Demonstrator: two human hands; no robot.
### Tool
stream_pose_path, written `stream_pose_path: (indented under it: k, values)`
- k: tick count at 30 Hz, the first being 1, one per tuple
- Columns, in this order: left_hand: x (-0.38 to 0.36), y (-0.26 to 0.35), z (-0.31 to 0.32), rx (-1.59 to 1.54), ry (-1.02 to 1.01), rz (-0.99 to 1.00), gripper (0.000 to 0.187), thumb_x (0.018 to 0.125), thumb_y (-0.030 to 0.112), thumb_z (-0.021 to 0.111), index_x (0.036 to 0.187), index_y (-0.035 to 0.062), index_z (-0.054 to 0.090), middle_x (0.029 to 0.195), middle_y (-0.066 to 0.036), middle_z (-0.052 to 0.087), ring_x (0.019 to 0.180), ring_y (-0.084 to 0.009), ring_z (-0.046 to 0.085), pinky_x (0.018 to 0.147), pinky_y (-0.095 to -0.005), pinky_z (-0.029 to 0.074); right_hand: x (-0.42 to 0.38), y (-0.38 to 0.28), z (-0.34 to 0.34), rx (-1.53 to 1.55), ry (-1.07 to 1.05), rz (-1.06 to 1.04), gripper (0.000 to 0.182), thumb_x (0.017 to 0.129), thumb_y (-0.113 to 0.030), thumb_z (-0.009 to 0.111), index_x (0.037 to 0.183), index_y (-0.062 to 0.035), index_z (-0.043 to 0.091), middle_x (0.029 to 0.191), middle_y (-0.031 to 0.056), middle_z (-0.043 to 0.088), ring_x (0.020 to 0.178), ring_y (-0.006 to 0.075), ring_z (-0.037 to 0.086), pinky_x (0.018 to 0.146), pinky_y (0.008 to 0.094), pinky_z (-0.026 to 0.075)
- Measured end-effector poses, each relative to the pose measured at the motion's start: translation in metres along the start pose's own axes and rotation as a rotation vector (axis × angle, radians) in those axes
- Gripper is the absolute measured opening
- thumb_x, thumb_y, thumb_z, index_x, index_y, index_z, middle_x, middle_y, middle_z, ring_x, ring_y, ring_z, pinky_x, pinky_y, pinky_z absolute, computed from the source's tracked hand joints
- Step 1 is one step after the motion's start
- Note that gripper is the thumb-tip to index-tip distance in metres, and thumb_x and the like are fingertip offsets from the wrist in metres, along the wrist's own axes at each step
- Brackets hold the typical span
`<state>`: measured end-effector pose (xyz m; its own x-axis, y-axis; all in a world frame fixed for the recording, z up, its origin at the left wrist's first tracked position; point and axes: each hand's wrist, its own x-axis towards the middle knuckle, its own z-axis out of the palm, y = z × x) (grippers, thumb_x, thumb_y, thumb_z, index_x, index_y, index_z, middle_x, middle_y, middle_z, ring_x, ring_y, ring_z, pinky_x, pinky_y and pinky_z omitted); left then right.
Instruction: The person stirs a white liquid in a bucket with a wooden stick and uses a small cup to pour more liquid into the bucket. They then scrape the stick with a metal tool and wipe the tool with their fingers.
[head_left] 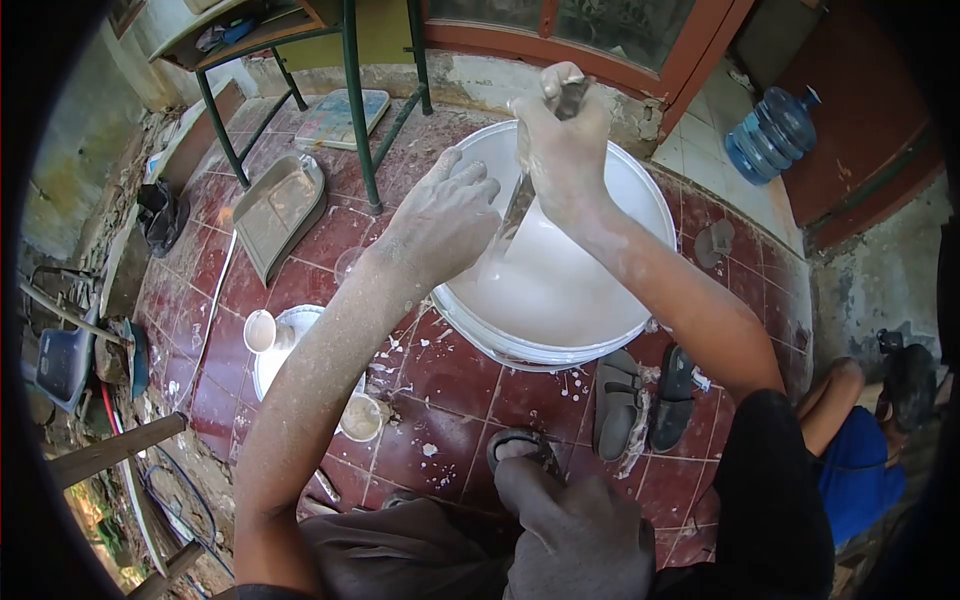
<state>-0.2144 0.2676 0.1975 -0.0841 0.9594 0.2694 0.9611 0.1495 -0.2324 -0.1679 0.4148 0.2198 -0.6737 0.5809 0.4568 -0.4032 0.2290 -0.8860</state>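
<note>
A large white bucket (640, 200) of smooth off-white liquid stands on the red tiles before me. My right hand (568, 150), coated in pale powder, is wrapped round the top of a dark stick-like tool (518, 212), held upright with its lower end in the liquid. At the bucket's left rim is my left hand (447, 215), also powdery, its fingers partly spread and nothing visible in them. Its palm is hidden. Left of the bucket, a white lid (268, 368) lies on the floor with a small cup (261, 331) on it; another cup (361, 417) is nearby.
A grey paint tray (282, 213) lies left of the bucket, near a green-legged table (360, 120). Sandals (618, 405) are on the splattered tiles. A blue water bottle (772, 135) lies at right. Another person in blue (862, 470) is at lower right.
</note>
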Motion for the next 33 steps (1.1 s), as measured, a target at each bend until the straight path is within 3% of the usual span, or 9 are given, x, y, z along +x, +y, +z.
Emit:
stream_pose_path:
  k: [3, 6, 8, 9, 13, 15, 24, 28, 33]
  values:
    - [-0.002, -0.002, 0.002, 0.002, 0.022, -0.009, 0.013, 0.077, 0.009, 0.060, 0.070, 0.0118, 0.071, 0.087, -0.004, 0.063, 0.099, -0.0200, 0.056, 0.100, -0.0380, 0.038, -0.034, -0.033, -0.027, 0.325, -0.243, 0.183, 0.020, 0.087, -0.001, 0.058, 0.087, -0.0126, 0.041, 0.058, -0.0019, 0.041, 0.044, 0.0102, 0.043, 0.045, 0.0254, 0.041]
    - [-0.005, -0.004, 0.006, 0.006, 0.041, -0.010, 0.012, 0.077, 0.010, 0.061, 0.070, 0.0123, 0.071, 0.086, -0.004, 0.063, 0.099, -0.0199, 0.057, 0.099, -0.0374, 0.039, -0.042, -0.029, -0.070, 0.238, -0.231, 0.148, 0.017, 0.088, -0.010, 0.065, 0.095, -0.0080, 0.050, 0.065, 0.0003, 0.057, 0.062, 0.0099, 0.058, 0.062, 0.0265, 0.049]
    - [-0.007, -0.007, 0.013, -0.011, 0.067, -0.013, 0.012, 0.076, 0.011, 0.062, 0.070, 0.0126, 0.071, 0.085, -0.004, 0.064, 0.099, -0.0198, 0.057, 0.099, -0.0375, 0.039, -0.039, -0.034, -0.093, -0.634, -0.256, -0.067, 0.018, 0.091, -0.014, 0.065, 0.100, -0.0070, 0.051, 0.073, 0.0028, 0.061, 0.070, 0.0117, 0.063, 0.067, 0.0282, 0.052]
    - [-0.006, -0.008, 0.015, -0.030, 0.081, 0.003, 0.011, 0.076, 0.012, 0.063, 0.069, 0.0128, 0.072, 0.085, -0.004, 0.064, 0.099, -0.0198, 0.057, 0.098, -0.0376, 0.039, -0.037, -0.033, -0.098, -0.638, -0.259, -0.074, 0.018, 0.091, -0.014, 0.065, 0.100, -0.0070, 0.051, 0.073, 0.0028, 0.061, 0.070, 0.0117, 0.063, 0.067, 0.0282, 0.052]
    - [-0.004, -0.008, 0.020, -0.010, 0.090, -0.003, 0.010, 0.075, 0.013, 0.064, 0.068, 0.0128, 0.072, 0.084, -0.003, 0.064, 0.099, -0.0200, 0.057, 0.098, -0.0385, 0.039, -0.035, -0.024, -0.091, -0.263, -0.215, 0.262, 0.023, 0.095, -0.027, 0.064, 0.099, -0.0065, 0.053, 0.082, 0.0033, 0.061, 0.075, 0.0127, 0.062, 0.075, 0.0291, 0.052]
    - [-0.006, -0.009, 0.020, -0.015, 0.113, 0.002, 0.009, 0.074, 0.013, 0.065, 0.068, 0.0125, 0.071, 0.084, -0.003, 0.064, 0.099, -0.0200, 0.057, 0.097, -0.0387, 0.039, -0.036, -0.026, -0.065, 0.186, 0.063, 0.371, 0.026, 0.099, -0.035, 0.057, 0.096, -0.0093, 0.052, 0.073, 0.0003, 0.055, 0.065, 0.0112, 0.056, 0.070, 0.0258, 0.049]
    - [-0.017, -0.016, 0.015, -0.092, 0.110, -0.043, 0.007, 0.074, 0.012, 0.066, 0.069, 0.0118, 0.072, 0.084, -0.004, 0.064, 0.097, -0.0213, 0.057, 0.095, -0.0382, 0.039, -0.020, 0.002, 0.021, 0.030, 0.086, 0.359, 0.043, 0.102, -0.053, 0.039, 0.093, -0.0114, 0.047, 0.064, -0.0021, 0.045, 0.056, 0.0084, 0.042, 0.053, 0.0247, 0.037]
    - [-0.015, -0.013, 0.028, -0.092, 0.181, -0.014, 0.009, 0.075, 0.011, 0.065, 0.070, 0.0109, 0.072, 0.084, -0.004, 0.064, 0.096, -0.0211, 0.057, 0.095, -0.0375, 0.039, -0.024, 0.041, 0.022, 0.065, 0.082, 0.200, 0.049, 0.101, -0.059, 0.033, 0.093, -0.0117, 0.046, 0.065, -0.0005, 0.044, 0.056, 0.0114, 0.042, 0.056, 0.0276, 0.040]
    - [-0.012, -0.001, 0.028, -0.081, 0.097, 0.015, 0.010, 0.075, 0.010, 0.063, 0.073, 0.0096, 0.072, 0.084, -0.005, 0.064, 0.097, -0.0214, 0.058, 0.095, -0.0372, 0.040, -0.028, 0.059, 0.002, 0.142, 0.109, 0.207, 0.053, 0.101, -0.060, 0.027, 0.087, -0.0126, 0.045, 0.060, -0.0004, 0.042, 0.052, 0.0115, 0.040, 0.052, 0.0271, 0.037]
